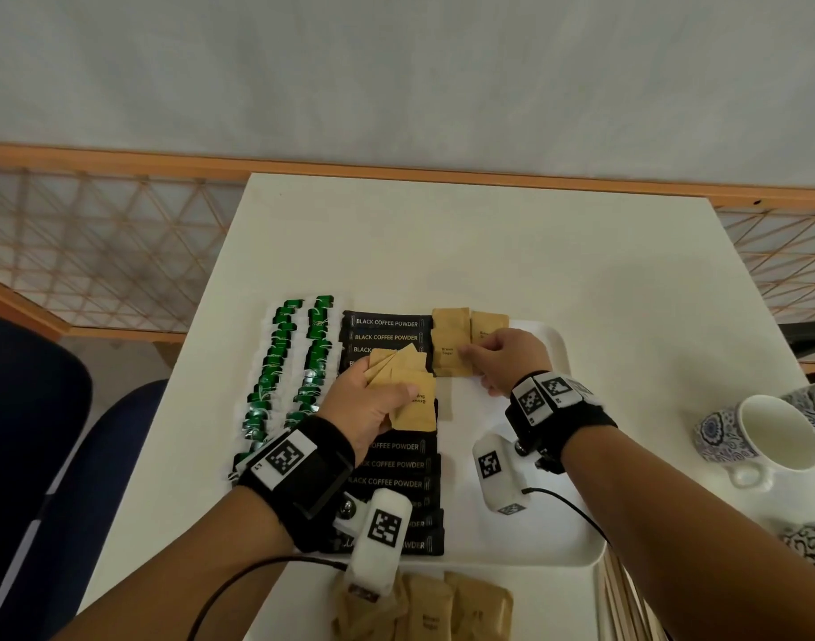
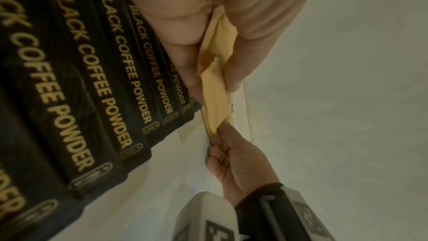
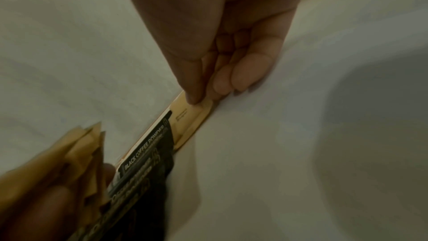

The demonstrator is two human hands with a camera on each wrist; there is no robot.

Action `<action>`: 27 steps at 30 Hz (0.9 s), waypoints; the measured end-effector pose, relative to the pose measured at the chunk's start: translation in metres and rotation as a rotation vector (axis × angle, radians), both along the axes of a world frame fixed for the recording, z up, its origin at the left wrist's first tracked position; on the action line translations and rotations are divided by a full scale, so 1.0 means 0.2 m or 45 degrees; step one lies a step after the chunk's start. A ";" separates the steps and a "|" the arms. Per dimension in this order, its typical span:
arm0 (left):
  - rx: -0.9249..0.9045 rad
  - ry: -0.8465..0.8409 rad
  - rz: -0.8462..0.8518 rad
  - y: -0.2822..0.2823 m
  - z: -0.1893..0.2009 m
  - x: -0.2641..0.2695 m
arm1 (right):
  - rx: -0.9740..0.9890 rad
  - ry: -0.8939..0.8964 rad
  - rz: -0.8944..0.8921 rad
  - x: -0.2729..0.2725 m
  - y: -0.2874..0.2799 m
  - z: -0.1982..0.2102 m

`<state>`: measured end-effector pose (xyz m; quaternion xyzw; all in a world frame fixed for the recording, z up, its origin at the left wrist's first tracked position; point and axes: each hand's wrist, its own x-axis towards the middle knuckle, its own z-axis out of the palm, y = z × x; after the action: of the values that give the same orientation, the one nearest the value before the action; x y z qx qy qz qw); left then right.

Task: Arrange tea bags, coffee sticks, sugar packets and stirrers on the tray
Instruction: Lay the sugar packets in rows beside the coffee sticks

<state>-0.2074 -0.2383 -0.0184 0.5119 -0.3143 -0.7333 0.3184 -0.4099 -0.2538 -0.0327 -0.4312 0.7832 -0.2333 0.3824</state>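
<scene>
On the white tray (image 1: 560,538) lie two rows of green tea bags (image 1: 299,367) and a column of black coffee sticks (image 1: 387,329). Brown sugar packets (image 1: 451,328) sit at the tray's far end. My left hand (image 1: 373,404) grips a fanned bunch of sugar packets (image 1: 408,386) above the coffee sticks; the bunch (image 2: 215,87) shows between thumb and fingers. My right hand (image 1: 502,358) pinches the edge of one sugar packet (image 1: 448,356) that lies on the tray; the thumb pinches that packet (image 3: 187,114).
More sugar packets (image 1: 447,608) lie on the table in front of the tray. Wooden stirrers (image 1: 627,603) lie at the lower right. Patterned cups (image 1: 761,432) stand on the table's right side. A dark chair (image 1: 49,455) is at the left.
</scene>
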 end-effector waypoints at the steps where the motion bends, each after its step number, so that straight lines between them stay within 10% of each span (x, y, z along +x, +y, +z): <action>1: -0.004 -0.003 0.006 0.00 0.00 0.00 | 0.004 -0.004 -0.001 0.00 0.00 0.00; 17: -0.051 -0.019 0.059 0.02 0.03 -0.03 | 0.044 -0.658 0.109 0.18 0.27 0.14; 27: -0.032 -0.080 0.112 0.03 0.04 -0.04 | -0.073 -0.436 0.140 0.11 0.27 0.15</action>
<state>-0.2156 -0.2328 -0.0104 0.5440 -0.3105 -0.6982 0.3467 -0.3887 -0.1991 -0.0035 -0.4379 0.6749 -0.3042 0.5101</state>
